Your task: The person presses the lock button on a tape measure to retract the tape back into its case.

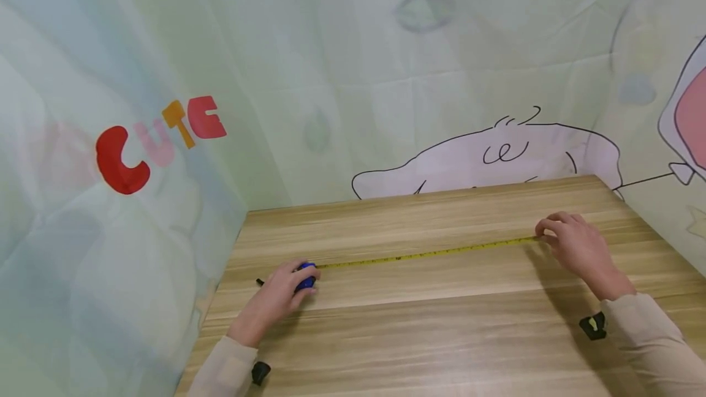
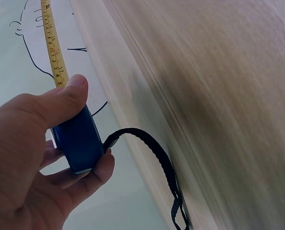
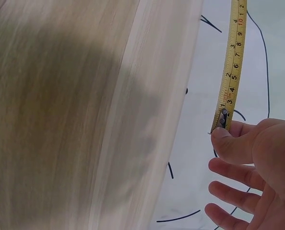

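Observation:
My left hand [image 1: 276, 293] grips the blue case of a tape measure [image 2: 80, 139], its thumb lying over the mouth where the blade comes out. From the case a black wrist strap [image 2: 152, 148] curves down. The yellow blade [image 1: 430, 255] stretches straight across to my right hand [image 1: 576, 247], which pinches the metal end hook [image 3: 223, 120] between thumb and forefinger. In the right wrist view the other fingers of that hand are spread apart. Centimetre and inch marks show on the blade, with numbers near 45 by the case.
Below the tape lies a wood-grain table [image 1: 386, 336], its far edge against a printed cloth backdrop [image 1: 309, 109]. The cloth also hangs along the left side, with coloured letters on it. Black wrist cameras [image 1: 593, 326] show beside both sleeves.

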Demonstrator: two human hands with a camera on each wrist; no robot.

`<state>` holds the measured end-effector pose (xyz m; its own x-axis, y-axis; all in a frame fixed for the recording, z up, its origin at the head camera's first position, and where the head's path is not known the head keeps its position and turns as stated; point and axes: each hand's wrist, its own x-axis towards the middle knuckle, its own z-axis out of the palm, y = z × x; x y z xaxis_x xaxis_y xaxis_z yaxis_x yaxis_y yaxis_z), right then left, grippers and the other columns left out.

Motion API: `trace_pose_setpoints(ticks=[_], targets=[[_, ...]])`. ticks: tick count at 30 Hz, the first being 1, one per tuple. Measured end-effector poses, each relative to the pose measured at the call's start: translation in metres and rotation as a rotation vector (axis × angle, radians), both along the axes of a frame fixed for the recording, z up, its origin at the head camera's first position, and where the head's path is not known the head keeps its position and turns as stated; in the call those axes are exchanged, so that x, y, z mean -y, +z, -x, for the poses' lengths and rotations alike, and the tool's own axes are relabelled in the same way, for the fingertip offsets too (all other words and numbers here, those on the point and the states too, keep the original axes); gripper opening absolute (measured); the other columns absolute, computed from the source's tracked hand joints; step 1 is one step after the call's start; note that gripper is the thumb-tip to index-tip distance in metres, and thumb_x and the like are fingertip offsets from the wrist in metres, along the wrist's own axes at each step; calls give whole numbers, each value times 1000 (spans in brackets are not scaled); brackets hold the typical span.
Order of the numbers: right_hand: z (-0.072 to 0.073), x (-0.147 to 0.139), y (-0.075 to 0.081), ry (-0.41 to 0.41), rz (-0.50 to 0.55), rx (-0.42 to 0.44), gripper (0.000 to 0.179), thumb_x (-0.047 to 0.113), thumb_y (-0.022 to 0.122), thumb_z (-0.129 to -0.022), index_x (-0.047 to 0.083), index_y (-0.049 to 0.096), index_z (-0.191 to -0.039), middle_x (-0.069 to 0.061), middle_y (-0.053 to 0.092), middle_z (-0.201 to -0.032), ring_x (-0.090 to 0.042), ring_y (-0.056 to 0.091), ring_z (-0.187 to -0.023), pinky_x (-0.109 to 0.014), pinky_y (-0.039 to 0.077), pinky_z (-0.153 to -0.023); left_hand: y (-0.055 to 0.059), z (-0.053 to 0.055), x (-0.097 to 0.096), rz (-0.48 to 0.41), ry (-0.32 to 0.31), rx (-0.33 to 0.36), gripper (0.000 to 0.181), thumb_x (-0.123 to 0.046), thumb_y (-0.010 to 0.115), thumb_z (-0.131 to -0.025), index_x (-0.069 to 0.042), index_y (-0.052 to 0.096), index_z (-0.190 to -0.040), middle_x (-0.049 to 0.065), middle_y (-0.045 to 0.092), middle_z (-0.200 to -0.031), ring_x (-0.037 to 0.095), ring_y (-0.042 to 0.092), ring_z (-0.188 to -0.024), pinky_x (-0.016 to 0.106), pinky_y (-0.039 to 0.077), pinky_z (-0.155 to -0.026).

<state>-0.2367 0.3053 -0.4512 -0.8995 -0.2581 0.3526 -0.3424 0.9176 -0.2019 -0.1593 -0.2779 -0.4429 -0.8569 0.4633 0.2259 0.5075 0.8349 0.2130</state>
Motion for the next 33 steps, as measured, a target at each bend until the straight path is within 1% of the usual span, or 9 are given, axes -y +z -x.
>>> trace_pose_setpoints(ticks=[5,9,12,16,22,25,28,30,33], targets=[[0,0,0,6,-17,-3,12,1,79,-91,12,75,-93,-27,69,-117,-52,60,-104,-64,50,-78,0,1,1,0,-6,-9,23,-14,81,-94,-14,73,-116,20,68,-127,42,68,-114,61,57,-91],[-1,0,-1,8,-23,2,12,2,79,-91,13,76,-93,-26,69,-118,-51,61,-105,-63,50,-78,-2,2,1,0,-38,-32,22,-13,83,-92,-13,73,-111,16,69,-120,38,70,-108,58,59,-87],[-2,-1,0,10,-18,8,11,1,79,-91,12,76,-93,-27,69,-117,-52,60,-105,-64,50,-78,-3,2,2,-11,-55,-30,19,-11,84,-91,-13,70,-104,14,69,-115,36,70,-104,56,59,-85],[-4,0,1,19,-26,19,11,2,79,-90,13,76,-93,-27,68,-119,-52,59,-107,-65,50,-80,-4,1,3,-32,-49,-21,20,-8,84,-90,-16,67,-96,15,70,-114,39,70,-106,58,58,-86],[-2,6,3,28,-13,32,12,3,78,-92,14,76,-95,-26,67,-124,-51,57,-115,-68,48,-86,-5,0,4,-26,-55,-46,22,-8,84,-90,-16,64,-97,12,67,-111,34,68,-99,54,59,-81],[-2,7,3,32,-13,34,12,2,78,-92,13,76,-95,-28,66,-124,-53,56,-115,-69,47,-85,-5,-2,3,-38,-45,-48,22,-8,83,-91,-16,63,-99,14,65,-114,36,67,-101,56,58,-83],[-3,6,4,29,-8,39,11,2,78,-92,12,76,-96,-29,66,-124,-54,56,-114,-70,47,-85,-4,-4,2,-43,-21,-26,22,-9,81,-93,-17,63,-102,14,63,-117,37,66,-103,58,56,-86],[-3,6,3,27,0,38,11,2,77,-92,12,76,-96,-28,66,-124,-54,56,-114,-70,46,-84,-3,-4,2,-44,-1,-5,23,-9,79,-94,-16,65,-112,16,63,-123,39,65,-108,59,56,-89],[-3,5,3,31,15,25,11,2,78,-92,12,76,-97,-28,66,-124,-54,56,-114,-70,46,-85,-2,-4,2,-58,25,27,42,-10,77,-97,-11,62,-135,20,61,-135,43,63,-120,61,53,-97]])
